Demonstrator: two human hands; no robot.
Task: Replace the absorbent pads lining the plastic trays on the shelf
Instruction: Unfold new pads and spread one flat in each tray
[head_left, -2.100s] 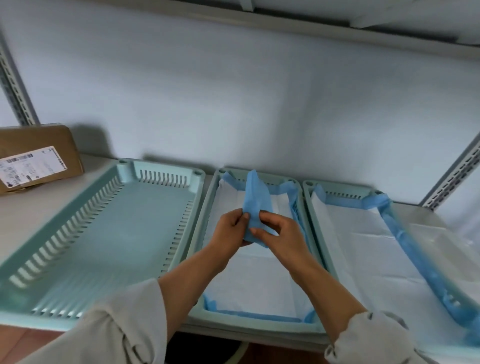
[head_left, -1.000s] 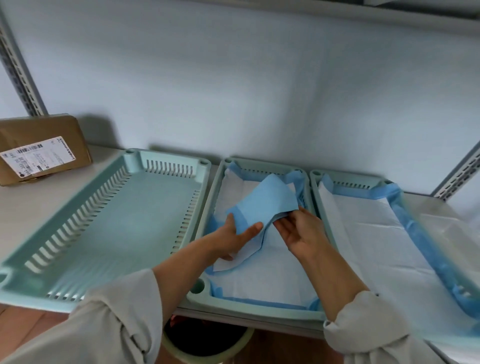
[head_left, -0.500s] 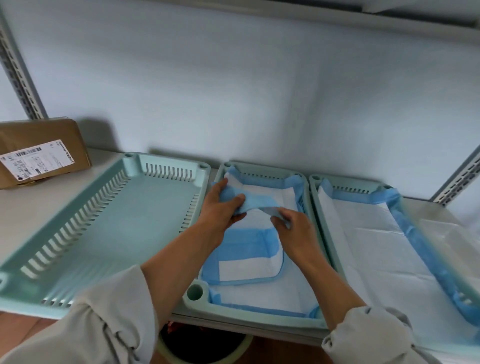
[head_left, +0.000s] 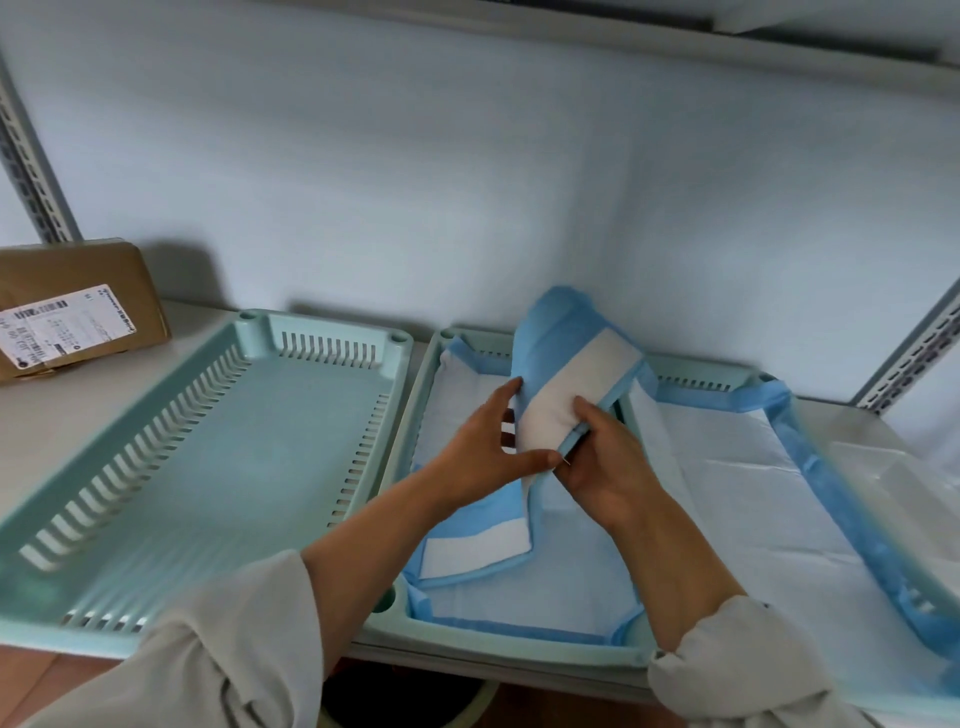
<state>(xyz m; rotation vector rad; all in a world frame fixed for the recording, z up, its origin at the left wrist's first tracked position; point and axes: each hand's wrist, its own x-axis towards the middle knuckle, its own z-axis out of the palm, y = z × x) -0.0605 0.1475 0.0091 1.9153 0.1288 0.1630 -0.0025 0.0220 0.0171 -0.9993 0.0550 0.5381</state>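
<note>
Three trays on the shelf (head_left: 88, 358). Landmark: middle tray (head_left: 498, 636). It carries a flat white pad with blue border. Right tray (head_left: 696, 371) just beside it, also lined. Left tray (head_left: 208, 467) just beside it on the other side, bare plastic, no liner. Box (head_left: 78, 306) well beyond the left tray.

Both hands over the middle tray, working a folded pad (head_left: 566, 384), blue backing, white face. Left hand (head_left: 483, 441) has fingers partly spread, thumb along the fold's lower edge and fingertips on the upper part. Right hand (head_left: 605, 452) pinches the fold's right edge, thumb on the white face. The pad's upper part stands above the tray's far rim; its lower tail droops onto the liner below.

Judgement: pad is mid-unfolding, most likely meant for the bare left tray.

Risks:
- The drooping tail rests on the middle tray's liner; pulling leftward could drag it and rumple or shift that liner.
- Thin layers cling; tugging from one pinched edge could tear the backing or open the pad crooked.
- The pad may be laid blue side up.
- Corners could ride up the slotted walls unless pressed down, leaving the base uncovered.
</note>
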